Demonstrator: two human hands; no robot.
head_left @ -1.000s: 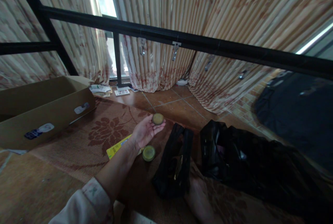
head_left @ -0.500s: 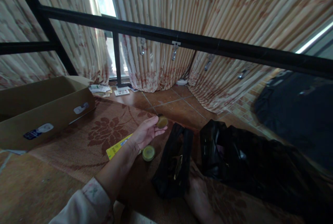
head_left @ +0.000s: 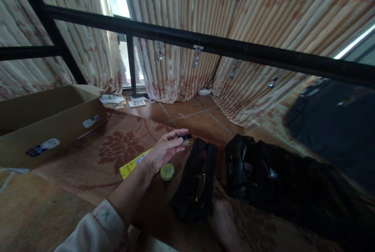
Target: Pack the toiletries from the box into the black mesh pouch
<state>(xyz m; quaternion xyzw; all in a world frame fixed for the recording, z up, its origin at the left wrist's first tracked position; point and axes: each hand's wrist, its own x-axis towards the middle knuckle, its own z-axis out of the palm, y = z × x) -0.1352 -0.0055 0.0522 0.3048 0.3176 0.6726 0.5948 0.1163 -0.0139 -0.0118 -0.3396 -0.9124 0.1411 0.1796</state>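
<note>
My left hand (head_left: 168, 146) pinches a small round jar (head_left: 186, 139) with a black lid between thumb and fingers, its lid side tipped up. Below that wrist, a round green tin (head_left: 167, 172) lies on the patterned cloth. Partly under my forearm is a yellow packet (head_left: 129, 169). A black pouch (head_left: 183, 201) stands with its mouth open, gold-coloured items (head_left: 200, 187) showing inside. Along the pouch's right side, my right hand (head_left: 221, 211) grips it in shadow, with most of its fingers hidden.
A cardboard box (head_left: 67, 123) stands at the left end of the cloth. To the right lies a shiny black bag (head_left: 263, 174). A black metal rail (head_left: 175, 35) with clips crosses in front of the curtains (head_left: 193, 9). Papers (head_left: 113, 100) lie on the tiled floor behind.
My left hand has turned the small jar, so its black lid and side show instead of its round yellowish face. My right hand and the pouch have stayed put.
</note>
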